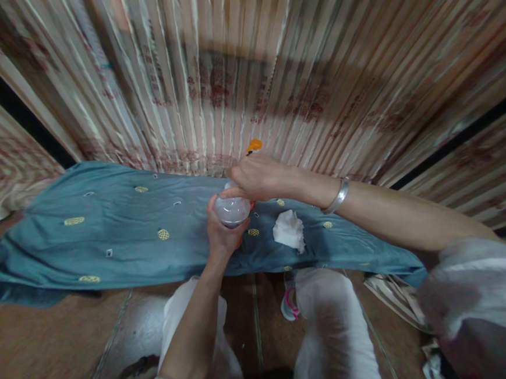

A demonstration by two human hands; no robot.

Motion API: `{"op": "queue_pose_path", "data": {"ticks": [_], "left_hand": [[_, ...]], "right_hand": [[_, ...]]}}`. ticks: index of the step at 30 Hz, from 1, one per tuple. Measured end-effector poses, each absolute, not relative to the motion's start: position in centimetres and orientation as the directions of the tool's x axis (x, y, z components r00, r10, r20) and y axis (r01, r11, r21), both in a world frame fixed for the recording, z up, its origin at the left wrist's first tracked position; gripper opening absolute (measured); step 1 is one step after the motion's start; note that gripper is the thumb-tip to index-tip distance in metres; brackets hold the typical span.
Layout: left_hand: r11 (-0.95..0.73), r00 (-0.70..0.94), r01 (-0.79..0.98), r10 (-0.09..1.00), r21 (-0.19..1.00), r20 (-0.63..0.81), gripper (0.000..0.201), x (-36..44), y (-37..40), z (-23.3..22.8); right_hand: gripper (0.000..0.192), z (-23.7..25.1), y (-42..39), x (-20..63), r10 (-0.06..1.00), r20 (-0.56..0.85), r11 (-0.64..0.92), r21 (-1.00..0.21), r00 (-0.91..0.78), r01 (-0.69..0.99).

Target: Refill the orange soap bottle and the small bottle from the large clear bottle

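A small, rounded container of clear, colourless plastic (233, 214) sits over the middle of a low counter (129, 260), clasped in the left hand (222, 230), whose fingers and thumb wrap around its sides. Its surface is glossy and curved, with bright glints across a milky, greyish-pale interior; whether that paleness is something inside or only the wall of the container, I cannot tell. Orange-red patches show at its right side and below it, beside the left hand (too little of them is visible to say what they belong to). The right hand (254, 177) is curled over the top of the container, one digit lying along its upper edge, so the two hands are together at the same thing. A bright orange, rounded piece with a dark narrow end (255, 145) shows just beyond the right hand's knuckles; its grip on that piece is hidden. A wide silver bracelet (337, 197) circles the right wrist. The counter is draped with a wrinkled teal cloth patterned in yellow ovals and small pale rectangles (119, 217). On the cloth, to the right of the container and apart from it, lies a crumpled white tissue (288, 231).
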State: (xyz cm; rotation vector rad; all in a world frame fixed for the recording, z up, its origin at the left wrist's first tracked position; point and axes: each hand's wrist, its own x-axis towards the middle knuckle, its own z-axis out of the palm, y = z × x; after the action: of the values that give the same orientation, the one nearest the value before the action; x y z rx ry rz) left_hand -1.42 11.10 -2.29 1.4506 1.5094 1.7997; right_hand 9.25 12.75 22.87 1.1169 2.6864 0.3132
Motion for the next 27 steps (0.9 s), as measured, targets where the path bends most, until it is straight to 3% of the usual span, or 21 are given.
{"op": "queue_pose_path", "data": {"ticks": [3, 8, 14, 19, 25, 27], "left_hand": [[-0.35, -0.395, 0.327, 0.793, 0.878, 0.463, 0.111, -1.4, 11.13, -2.4], [-0.354, -0.386, 0.322, 0.798, 0.878, 0.463, 0.113, -1.38, 11.16, -2.44], [-0.343, -0.401, 0.334, 0.792, 0.878, 0.461, 0.112, -1.25, 11.09, -2.29], [-0.355, -0.397, 0.338, 0.786, 0.872, 0.474, 0.111, -1.33, 11.32, -2.55], [-0.334, -0.393, 0.347, 0.796, 0.876, 0.46, 0.112, -1.39, 11.33, -2.5], [-0.329, -0.394, 0.36, 0.794, 0.873, 0.462, 0.111, -1.36, 11.24, -2.46]], "right_hand": [[0.04, 23.11, 12.56, 9.16, 0.71, -0.158, 0.698, 0.29, -0.686, 0.655], [0.049, 23.18, 12.39, 9.19, 0.708, -0.142, 0.698, 0.287, -0.692, 0.656], [0.038, 22.7, 12.85, 9.18, 0.715, -0.151, 0.694, 0.273, -0.682, 0.667], [0.056, 22.8, 12.81, 9.24, 0.72, -0.147, 0.692, 0.233, -0.679, 0.683], [0.04, 22.8, 12.76, 8.96, 0.734, -0.166, 0.677, 0.256, -0.658, 0.69], [0.044, 22.88, 12.75, 9.06, 0.722, -0.185, 0.691, 0.238, -0.666, 0.683]]}}
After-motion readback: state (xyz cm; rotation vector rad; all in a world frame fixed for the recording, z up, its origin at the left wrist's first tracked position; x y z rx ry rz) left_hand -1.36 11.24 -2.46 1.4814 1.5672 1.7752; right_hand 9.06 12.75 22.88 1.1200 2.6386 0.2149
